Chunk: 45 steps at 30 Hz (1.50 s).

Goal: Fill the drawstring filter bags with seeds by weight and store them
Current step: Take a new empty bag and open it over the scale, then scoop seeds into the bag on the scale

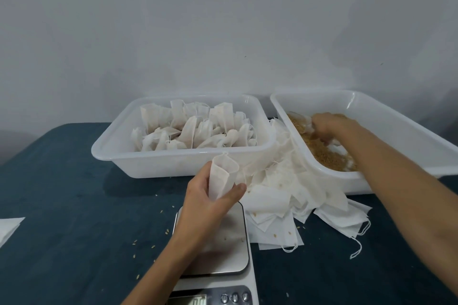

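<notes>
No brand or label could be read anywhere; the only writing was on the scale's (218, 255) small display at the bottom edge, where digits showed but were too blurred to make out, beside three round buttons. The left hand (208, 200) was clamped around an empty filter bag (221, 178), thin white paper-like cloth, held upright above the scale's steel platform with its mouth pushed open and a knot of drawstring standing at the top rim. The right hand (329, 129) reached into the seed tray (396, 116), closed on a clear scoop (303, 122) dug into the golden-brown seeds (327, 156). Those seeds covered only the near left part of the tray floor. A loose heap of flat empty bags (285, 195) lay on the dark blue tablecloth (74, 193) between the two trays and just right of the scale, a few seeds resting on them, strings trailing. The left tray (173, 161) held filled bags (198, 129), tied and crowded together upright. Stray seeds dotted the cloth left of the scale.
</notes>
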Each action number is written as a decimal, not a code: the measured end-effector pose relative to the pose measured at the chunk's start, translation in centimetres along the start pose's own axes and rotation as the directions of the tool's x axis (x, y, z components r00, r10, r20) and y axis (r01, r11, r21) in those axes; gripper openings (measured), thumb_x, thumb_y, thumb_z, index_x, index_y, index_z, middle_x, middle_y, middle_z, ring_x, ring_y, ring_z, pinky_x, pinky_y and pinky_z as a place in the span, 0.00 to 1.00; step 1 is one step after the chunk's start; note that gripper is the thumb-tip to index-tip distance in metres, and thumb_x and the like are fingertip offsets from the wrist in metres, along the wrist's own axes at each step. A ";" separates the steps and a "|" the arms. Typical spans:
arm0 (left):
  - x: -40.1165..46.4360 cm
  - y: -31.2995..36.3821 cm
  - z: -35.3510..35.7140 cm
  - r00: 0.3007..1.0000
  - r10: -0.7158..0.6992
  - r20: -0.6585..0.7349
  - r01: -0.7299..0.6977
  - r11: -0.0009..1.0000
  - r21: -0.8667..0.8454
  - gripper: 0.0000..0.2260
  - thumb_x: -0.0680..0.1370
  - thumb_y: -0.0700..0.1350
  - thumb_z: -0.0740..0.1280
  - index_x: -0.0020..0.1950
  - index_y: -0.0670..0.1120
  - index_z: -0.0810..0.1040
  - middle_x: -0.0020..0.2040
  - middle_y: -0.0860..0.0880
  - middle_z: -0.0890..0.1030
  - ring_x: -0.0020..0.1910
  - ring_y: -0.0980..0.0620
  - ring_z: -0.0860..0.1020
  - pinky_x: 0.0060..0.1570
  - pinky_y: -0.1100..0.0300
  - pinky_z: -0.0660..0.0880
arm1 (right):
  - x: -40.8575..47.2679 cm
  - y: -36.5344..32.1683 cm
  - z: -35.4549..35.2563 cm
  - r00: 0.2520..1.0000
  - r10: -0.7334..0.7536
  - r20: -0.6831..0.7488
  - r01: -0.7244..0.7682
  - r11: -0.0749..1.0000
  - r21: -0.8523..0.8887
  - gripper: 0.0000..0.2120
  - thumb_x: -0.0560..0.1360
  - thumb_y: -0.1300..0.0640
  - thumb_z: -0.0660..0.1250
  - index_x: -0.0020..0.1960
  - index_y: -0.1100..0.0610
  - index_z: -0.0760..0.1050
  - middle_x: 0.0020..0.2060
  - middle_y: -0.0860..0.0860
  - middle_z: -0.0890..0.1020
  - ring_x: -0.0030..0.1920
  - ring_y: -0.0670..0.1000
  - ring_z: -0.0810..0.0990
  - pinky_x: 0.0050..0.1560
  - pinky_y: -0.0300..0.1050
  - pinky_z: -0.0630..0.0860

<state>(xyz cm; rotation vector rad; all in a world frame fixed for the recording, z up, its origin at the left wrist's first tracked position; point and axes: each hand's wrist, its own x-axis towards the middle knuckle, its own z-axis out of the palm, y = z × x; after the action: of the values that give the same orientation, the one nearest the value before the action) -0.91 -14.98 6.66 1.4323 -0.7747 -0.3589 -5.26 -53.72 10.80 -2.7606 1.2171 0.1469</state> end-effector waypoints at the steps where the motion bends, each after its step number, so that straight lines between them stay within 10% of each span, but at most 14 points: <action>1: 0.0 0.0 0.0 1.000 0.001 0.002 -0.001 1.000 0.001 0.10 0.71 0.49 0.76 0.50 0.58 0.81 0.43 0.54 0.84 0.43 0.56 0.81 0.46 0.59 0.80 | 0.0 -0.3 0.0 1.000 -0.007 0.016 0.007 1.000 0.022 0.09 0.77 0.59 0.72 0.43 0.59 0.72 0.36 0.55 0.82 0.34 0.53 0.84 0.34 0.46 0.78; 11: 0.0 0.0 0.0 1.000 -0.012 0.002 0.012 1.000 -0.008 0.10 0.71 0.49 0.76 0.50 0.58 0.81 0.44 0.50 0.85 0.44 0.52 0.82 0.49 0.54 0.81 | -1.3 0.7 -0.4 0.990 -0.041 0.134 -0.005 0.944 0.330 0.14 0.77 0.54 0.73 0.41 0.62 0.73 0.31 0.58 0.79 0.26 0.52 0.74 0.26 0.41 0.72; 22: -0.3 0.0 0.0 1.000 0.016 -0.013 -0.016 1.000 -0.020 0.10 0.74 0.58 0.76 0.51 0.56 0.81 0.44 0.54 0.85 0.42 0.58 0.84 0.39 0.67 0.78 | -5.2 3.1 -0.5 0.966 0.096 -0.240 -0.036 0.970 0.240 0.16 0.78 0.59 0.67 0.33 0.58 0.69 0.31 0.53 0.74 0.31 0.53 0.72 0.33 0.47 0.69; 28: -0.3 -0.2 0.2 1.000 0.006 0.001 -0.006 1.000 -0.030 0.09 0.73 0.53 0.76 0.50 0.53 0.81 0.43 0.48 0.84 0.43 0.44 0.83 0.43 0.60 0.80 | -8.8 6.1 0.3 0.938 0.103 -0.332 -0.031 0.976 0.216 0.11 0.78 0.56 0.71 0.58 0.59 0.76 0.52 0.54 0.81 0.52 0.57 0.79 0.54 0.55 0.77; 36: -0.9 0.7 0.4 0.998 0.010 0.063 -0.007 0.998 -0.061 0.13 0.73 0.50 0.75 0.52 0.44 0.80 0.47 0.39 0.80 0.43 0.48 0.78 0.52 0.38 0.79 | -12.5 4.9 -0.9 0.927 -0.036 -0.372 0.179 0.916 0.359 0.14 0.78 0.59 0.71 0.63 0.60 0.76 0.58 0.53 0.82 0.59 0.54 0.80 0.60 0.47 0.75; 45: -1.9 0.2 -1.5 0.994 0.016 0.105 -0.013 0.999 -0.031 0.11 0.71 0.46 0.77 0.51 0.50 0.81 0.43 0.42 0.82 0.41 0.52 0.79 0.46 0.54 0.80 | -19.8 -2.1 -1.3 0.799 -0.441 -0.408 0.587 0.717 0.376 0.11 0.78 0.60 0.71 0.59 0.51 0.77 0.51 0.36 0.81 0.55 0.26 0.76 0.52 0.22 0.68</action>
<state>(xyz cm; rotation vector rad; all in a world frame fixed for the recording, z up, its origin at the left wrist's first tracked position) -1.29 -12.63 6.39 1.3870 -0.8606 -0.4359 -16.94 -38.07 14.96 -2.5731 0.3632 -0.5655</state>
